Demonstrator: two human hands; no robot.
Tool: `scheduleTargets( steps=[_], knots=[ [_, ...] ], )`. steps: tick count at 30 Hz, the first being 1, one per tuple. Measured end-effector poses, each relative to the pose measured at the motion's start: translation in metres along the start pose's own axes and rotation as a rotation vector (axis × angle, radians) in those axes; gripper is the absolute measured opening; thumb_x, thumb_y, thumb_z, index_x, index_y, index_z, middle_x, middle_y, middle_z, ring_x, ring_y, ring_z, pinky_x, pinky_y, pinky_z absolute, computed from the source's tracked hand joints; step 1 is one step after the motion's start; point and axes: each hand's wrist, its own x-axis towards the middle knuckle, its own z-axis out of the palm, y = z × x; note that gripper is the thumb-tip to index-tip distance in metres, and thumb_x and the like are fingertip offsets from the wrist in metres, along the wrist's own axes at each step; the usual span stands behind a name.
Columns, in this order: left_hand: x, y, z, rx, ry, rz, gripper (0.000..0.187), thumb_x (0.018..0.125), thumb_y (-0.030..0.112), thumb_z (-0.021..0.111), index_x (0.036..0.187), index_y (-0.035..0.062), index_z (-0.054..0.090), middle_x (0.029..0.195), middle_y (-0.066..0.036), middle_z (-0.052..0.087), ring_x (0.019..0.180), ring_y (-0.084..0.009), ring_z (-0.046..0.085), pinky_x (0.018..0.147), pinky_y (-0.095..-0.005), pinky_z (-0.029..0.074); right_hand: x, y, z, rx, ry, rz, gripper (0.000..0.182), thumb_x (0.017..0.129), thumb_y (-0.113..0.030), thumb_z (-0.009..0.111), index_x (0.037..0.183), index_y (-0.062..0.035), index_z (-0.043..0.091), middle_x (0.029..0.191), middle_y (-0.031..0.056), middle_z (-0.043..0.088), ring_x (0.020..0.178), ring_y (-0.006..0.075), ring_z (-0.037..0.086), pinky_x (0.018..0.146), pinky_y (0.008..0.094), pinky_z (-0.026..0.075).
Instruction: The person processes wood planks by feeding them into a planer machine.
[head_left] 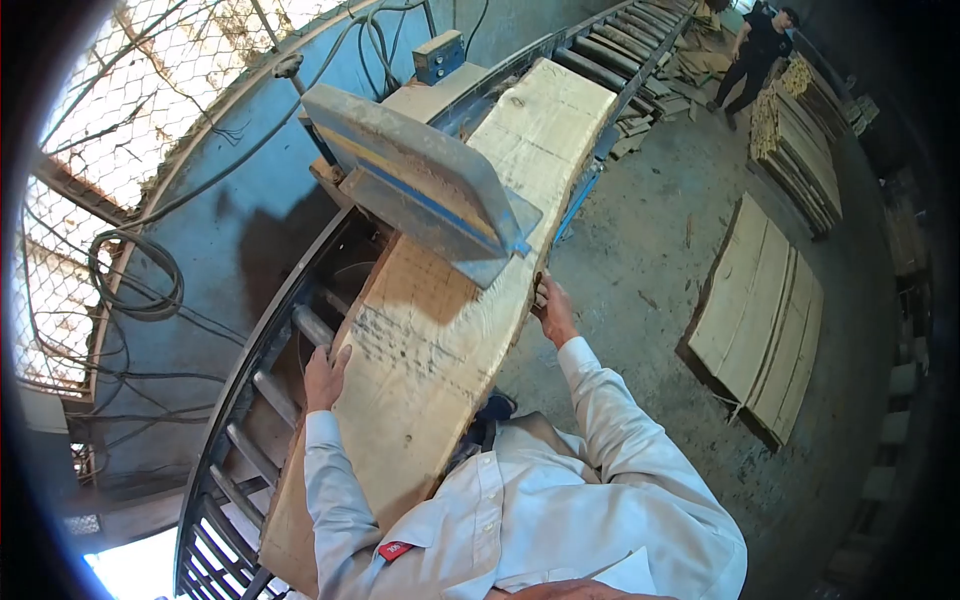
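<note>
A long, wide wooden plank (420, 340) lies lengthwise on a roller conveyor, passing beneath a heavy grey metal guard (410, 165) with blue and yellow stripes. Rows of dark stamped marks show on its upper face. My left hand (327, 378) grips the plank's left edge, thumb toward the top face. On the opposite edge, just nearer than the guard, my right hand (555, 310) is curled against the wood; some of its fingertips are hidden by the edge. Whatever sits under the guard is out of sight.
Metal rollers (255, 455) run along the left and continue beyond the guard. A blue control box (438, 58) stands behind it. Stacked boards (760, 320) lie on the floor at right, with wood scraps (640, 115) farther off. Another person (755, 60) stands at the back.
</note>
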Motion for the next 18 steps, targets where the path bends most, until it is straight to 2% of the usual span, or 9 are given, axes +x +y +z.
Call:
scheduleTargets(
  steps=[4, 5, 7, 8, 11, 12, 14, 16, 18],
  knots=[
    [0.025, 0.009, -0.006, 0.033, -0.120, -0.058, 0.064, 0.089, 0.054, 0.067, 0.109, -0.0066, 0.062, 0.102, -0.031, 0.068, 0.100, -0.0454, 0.066, 0.086, -0.0488, 0.051, 0.038, -0.017, 0.000, -0.180, 0.103, 0.028, 0.028, 0.096, -0.043, 0.064, 0.101, -0.0151, 0.063, 0.089, -0.0007, 0.060, 0.077, 0.0123, 0.058, 0.071, 0.0338, 0.051],
    [0.030, 0.007, -0.005, 0.030, -0.123, -0.058, 0.064, 0.089, 0.054, 0.067, 0.109, -0.0066, 0.062, 0.102, -0.031, 0.068, 0.100, -0.0454, 0.066, 0.086, -0.0488, 0.051, 0.044, -0.017, 0.000, -0.183, 0.106, 0.028, 0.028, 0.096, -0.043, 0.064, 0.101, -0.0151, 0.063, 0.089, -0.0007, 0.060, 0.077, 0.0123, 0.058, 0.071, 0.0338, 0.051],
    [0.037, 0.003, 0.000, 0.076, -0.148, -0.058, 0.067, 0.088, 0.057, 0.065, 0.104, -0.0074, 0.063, 0.100, -0.032, 0.067, 0.099, -0.0463, 0.065, 0.084, -0.0487, 0.050, 0.038, -0.032, 0.016, -0.333, 0.182, 0.020, 0.035, 0.091, -0.047, 0.069, 0.088, -0.0141, 0.059, 0.078, -0.0010, 0.055, 0.067, 0.0119, 0.055, 0.063, 0.0325, 0.051],
    [0.039, 0.001, 0.002, 0.075, -0.149, -0.057, 0.067, 0.088, 0.057, 0.065, 0.104, -0.0074, 0.063, 0.100, -0.032, 0.067, 0.099, -0.0463, 0.065, 0.084, -0.0487, 0.050, 0.037, -0.038, 0.024, -0.333, 0.183, 0.019, 0.035, 0.091, -0.047, 0.069, 0.088, -0.0141, 0.059, 0.078, -0.0010, 0.055, 0.067, 0.0119, 0.055, 0.063, 0.0325, 0.051],
    [0.042, 0.006, 0.004, 0.090, -0.145, -0.086, 0.069, 0.088, 0.059, 0.064, 0.103, -0.0081, 0.063, 0.102, -0.031, 0.067, 0.099, -0.0461, 0.065, 0.084, -0.0486, 0.050, 0.042, -0.043, 0.029, -0.466, 0.200, -0.002, 0.043, 0.088, -0.049, 0.074, 0.080, -0.0113, 0.054, 0.069, -0.0010, 0.051, 0.057, 0.0122, 0.050, 0.051, 0.0304, 0.048],
    [0.043, 0.008, 0.004, 0.102, -0.156, -0.111, 0.068, 0.088, 0.060, 0.065, 0.101, -0.0071, 0.064, 0.100, -0.031, 0.067, 0.097, -0.0462, 0.065, 0.083, -0.0490, 0.050, 0.046, -0.043, 0.025, -0.467, 0.198, 0.002, 0.043, 0.088, -0.049, 0.074, 0.080, -0.0113, 0.054, 0.069, -0.0010, 0.051, 0.057, 0.0122, 0.050, 0.051, 0.0304, 0.048],
    [0.045, 0.001, 0.007, 0.120, -0.162, -0.144, 0.067, 0.087, 0.060, 0.065, 0.100, -0.0062, 0.065, 0.098, -0.031, 0.067, 0.096, -0.0462, 0.065, 0.083, -0.0495, 0.050, 0.050, -0.042, 0.019, -0.545, 0.142, 0.013, 0.048, 0.089, -0.052, 0.070, 0.087, -0.0066, 0.055, 0.078, 0.0046, 0.058, 0.063, 0.0153, 0.058, 0.053, 0.0324, 0.053],
    [0.047, -0.006, 0.013, 0.116, -0.083, -0.080, 0.065, 0.086, 0.060, 0.066, 0.096, -0.0041, 0.065, 0.093, -0.030, 0.067, 0.092, -0.0470, 0.064, 0.079, -0.0501, 0.050, 0.052, -0.045, 0.022, -0.528, 0.109, 0.015, 0.049, 0.089, -0.053, 0.070, 0.089, -0.0062, 0.055, 0.078, 0.0046, 0.058, 0.064, 0.0154, 0.059, 0.054, 0.0325, 0.053],
    [0.044, 0.001, 0.012, 0.099, -0.064, -0.104, 0.063, 0.086, 0.059, 0.067, 0.094, -0.0036, 0.065, 0.091, -0.030, 0.067, 0.090, -0.0472, 0.064, 0.078, -0.0497, 0.050, 0.048, -0.049, 0.020, -0.518, 0.070, 0.032, 0.049, 0.090, -0.053, 0.069, 0.091, -0.0057, 0.055, 0.078, 0.0046, 0.058, 0.064, 0.0154, 0.060, 0.055, 0.0327, 0.054]
  ],
)
